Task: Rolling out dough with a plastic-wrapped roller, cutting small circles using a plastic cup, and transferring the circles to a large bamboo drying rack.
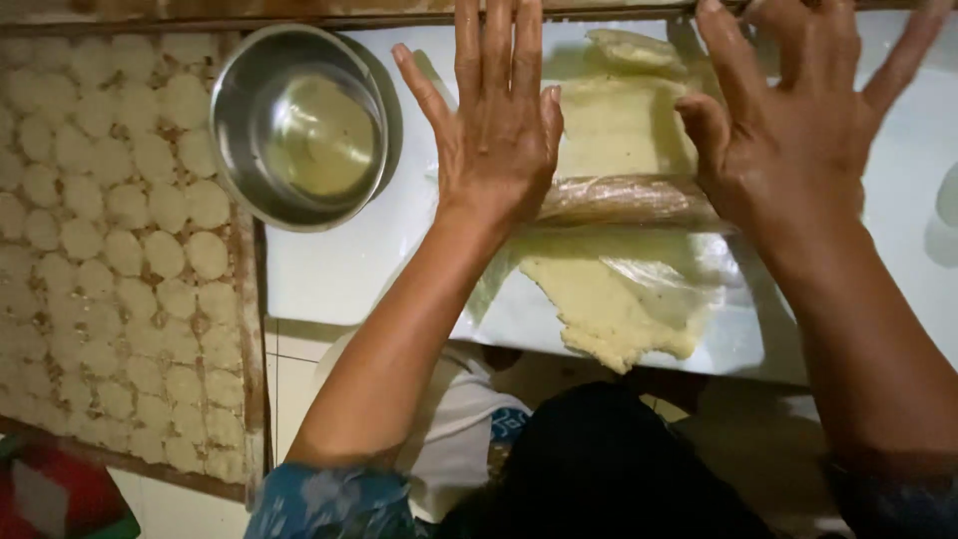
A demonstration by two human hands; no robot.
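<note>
A white, smooth work board (329,269) fills the upper right of the view, with a clear, crinkled plastic sheet (689,269) spread over its middle. To the left lies a large flat woven tray (239,299), brown and rough at its rim, packed with many small round pale dough discs (165,255) set in close rows; they are too many and too blurred to count.

On the board, under the plastic, lies one thin sheet of pale yellow dough (609,299), grainy, with a ragged torn edge nearest the person and a second stretch reaching toward the far edge. Across it lies one brown cylindrical rolling pin (624,198), wrapped in the plastic and running left to right between the two hands.

One round, shiny steel bowl (299,125) stands on the board's left corner, touching the tray's edge; a thin pale yellowish layer covers its bottom, too blurred to tell what it is.

The left hand (499,130) rests palm down on the pin's left end, fingers straight and spread, not gripping. The right hand (788,120) presses flat on the right end, fingers likewise splayed and relaxed, thumb toward the dough.
</note>
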